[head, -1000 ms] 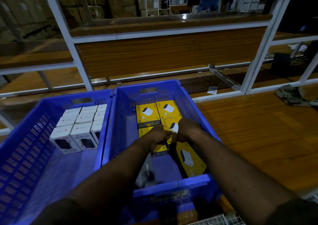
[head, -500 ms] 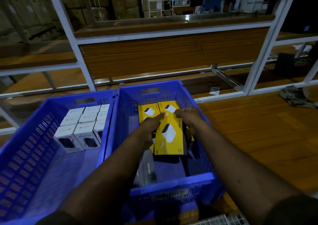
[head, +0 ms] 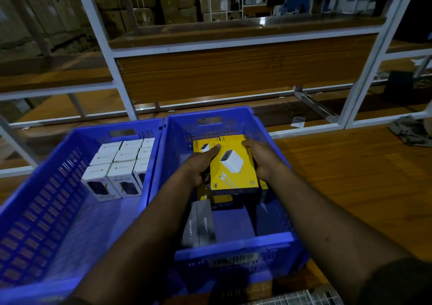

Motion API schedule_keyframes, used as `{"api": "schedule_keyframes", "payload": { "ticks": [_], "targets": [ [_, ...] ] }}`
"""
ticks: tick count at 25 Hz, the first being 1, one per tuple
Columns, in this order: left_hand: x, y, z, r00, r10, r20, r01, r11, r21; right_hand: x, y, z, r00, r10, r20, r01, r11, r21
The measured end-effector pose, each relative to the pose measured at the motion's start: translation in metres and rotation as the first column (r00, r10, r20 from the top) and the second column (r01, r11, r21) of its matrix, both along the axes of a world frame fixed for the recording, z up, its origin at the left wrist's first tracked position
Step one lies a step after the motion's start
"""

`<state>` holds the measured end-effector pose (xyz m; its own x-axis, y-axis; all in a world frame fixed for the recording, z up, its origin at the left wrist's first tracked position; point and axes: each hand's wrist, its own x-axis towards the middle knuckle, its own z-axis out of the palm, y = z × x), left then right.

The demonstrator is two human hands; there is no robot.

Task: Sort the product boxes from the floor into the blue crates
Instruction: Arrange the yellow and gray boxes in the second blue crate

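Yellow charger box (head: 233,167) sits flat between both hands over the right blue crate (head: 233,251), above other yellow boxes (head: 203,144) at its far end. The left hand (head: 198,167) and right hand (head: 263,158) grasp its side edges. White boxes (head: 117,164) fill the far end of the left blue crate (head: 35,211).

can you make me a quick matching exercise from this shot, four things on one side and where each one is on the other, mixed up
Things:
1. yellow box
2. white boxes
3. grey boxes
4. paper slip

Places:
A. near end of the right crate, standing on edge
B. on the floor by the rack
C. far end of the left crate, in rows
D. held between the left hand and right hand over the right crate

Pairs: 1-D, 2-C, 3-A, 4-B
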<state>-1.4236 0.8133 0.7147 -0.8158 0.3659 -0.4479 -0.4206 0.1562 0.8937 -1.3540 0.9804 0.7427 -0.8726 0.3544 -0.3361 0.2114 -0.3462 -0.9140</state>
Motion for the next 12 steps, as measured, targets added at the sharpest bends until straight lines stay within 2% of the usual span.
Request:
{"api": "schedule_keyframes", "payload": {
  "ticks": [6,10,12],
  "targets": [
    [0.007,-0.002,0.015,0.999,0.04,0.02,-0.041,0.998,0.051,-0.002,0.0,-0.003,1.0,0.019,0.017,-0.019,1.0,0.008],
    [0.004,0.0,0.016,0.996,0.024,0.086,-0.035,0.991,0.129,-0.005,0.002,-0.003,1.0,-0.004,-0.027,0.0,0.989,-0.146],
    [0.01,0.002,0.019,0.997,0.025,0.071,-0.035,0.99,0.136,-0.007,0.002,-0.004,0.997,0.066,-0.044,-0.072,0.989,-0.129]
  ]
}}
